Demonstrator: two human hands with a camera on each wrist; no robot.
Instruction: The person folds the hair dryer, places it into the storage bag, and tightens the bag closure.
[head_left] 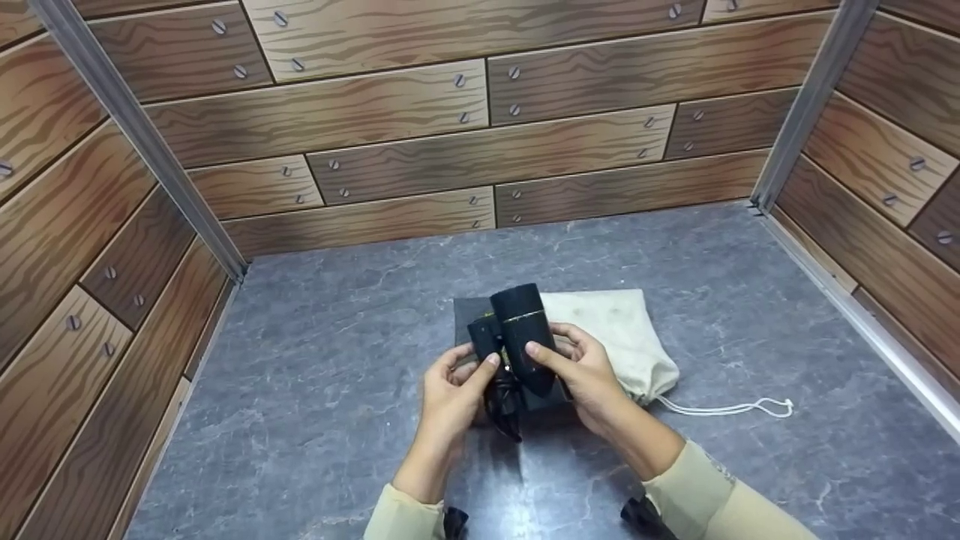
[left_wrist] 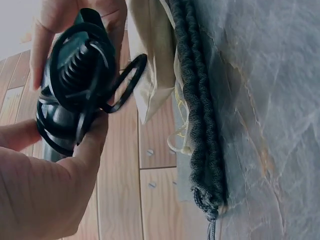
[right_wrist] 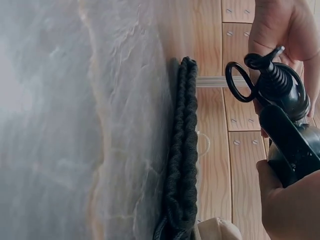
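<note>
A folded black hair dryer [head_left: 523,334] with a thin gold line round its barrel is held up between both hands. My left hand [head_left: 455,386] grips the folded handle, thumb on its near face. On the barrel, my right hand [head_left: 589,375] has its thumb in front and fingers behind. The looped black power cord [left_wrist: 82,75] hangs at the dryer's lower end, its ribbed sleeve showing in both wrist views. Behind and below the dryer lie a dark grey drawstring bag [head_left: 469,309], mostly hidden, and a cream drawstring bag [head_left: 611,330].
The cream bag's white cord [head_left: 724,410] trails right over the grey marbled tabletop [head_left: 337,360]. In the wrist views the dark bag's gathered mouth [right_wrist: 182,150] faces the near side. Wood-patterned walls [head_left: 405,150] with metal corner strips enclose the back and sides.
</note>
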